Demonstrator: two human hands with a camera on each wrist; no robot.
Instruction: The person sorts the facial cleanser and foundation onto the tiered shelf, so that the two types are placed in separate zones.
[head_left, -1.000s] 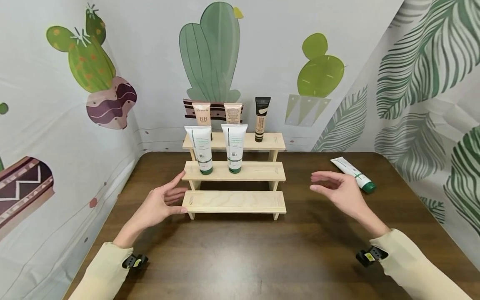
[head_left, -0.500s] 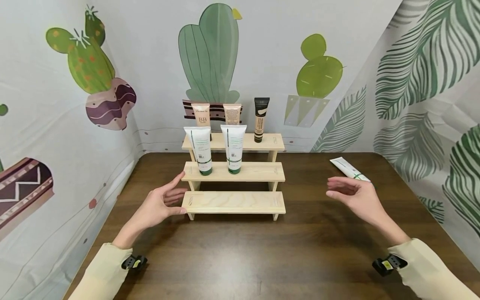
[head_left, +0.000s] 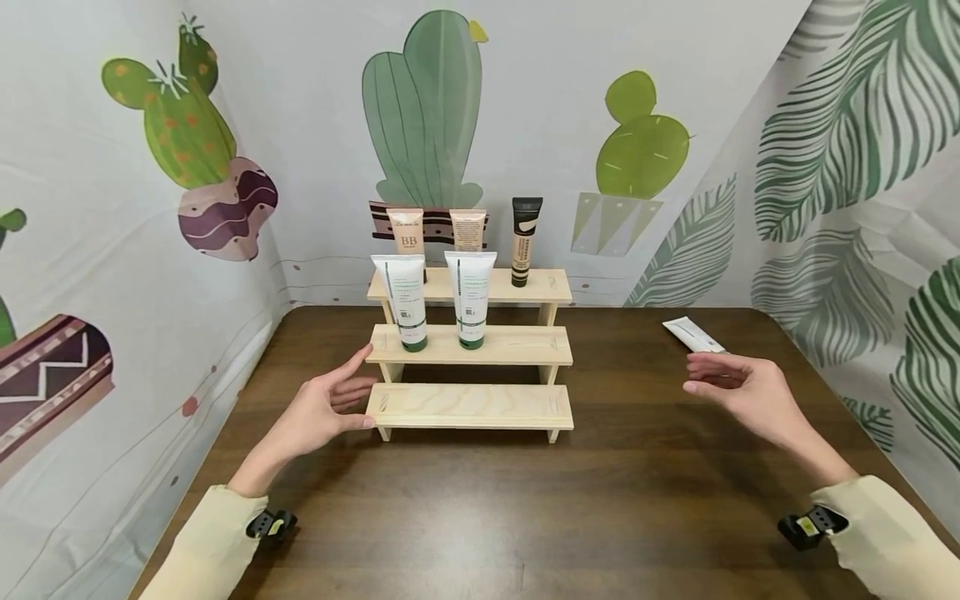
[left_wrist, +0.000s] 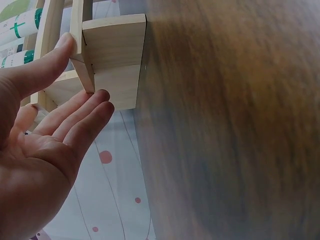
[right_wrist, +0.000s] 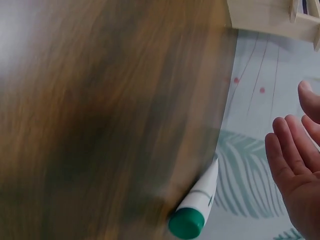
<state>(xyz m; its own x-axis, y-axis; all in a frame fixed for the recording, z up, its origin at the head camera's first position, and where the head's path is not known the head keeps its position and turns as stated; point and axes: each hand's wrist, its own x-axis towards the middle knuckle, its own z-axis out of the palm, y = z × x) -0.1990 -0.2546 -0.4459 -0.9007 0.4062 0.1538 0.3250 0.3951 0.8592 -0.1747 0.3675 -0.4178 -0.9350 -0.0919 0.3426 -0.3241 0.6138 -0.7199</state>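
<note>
My left hand (head_left: 315, 414) rests against the left side of a three-step wooden stand (head_left: 472, 402), its thumb on the bottom step and its index fingertip by the middle step. In the left wrist view its fingers (left_wrist: 80, 122) lie mostly straight along the stand's end. To the right, my right hand (head_left: 756, 395) hovers with loosely bent fingers and holds nothing. Beyond it lies a white squeeze tube (head_left: 692, 334), its lower part hidden by that hand in the head view. The right wrist view shows this tube's green cap (right_wrist: 186, 223), apart from the hand.
Two white tubes with green caps (head_left: 402, 300) stand on the middle step. On the top step are two pinkish BB cream tubes (head_left: 407, 229) and a black-capped tube (head_left: 522, 242). Behind the brown table (head_left: 480, 508) hangs a cactus-print cloth (head_left: 540, 100).
My right hand has moved to the right, away from the stand, and now covers the lower end of the lying tube in the head view. My left hand has stayed at the stand.
</note>
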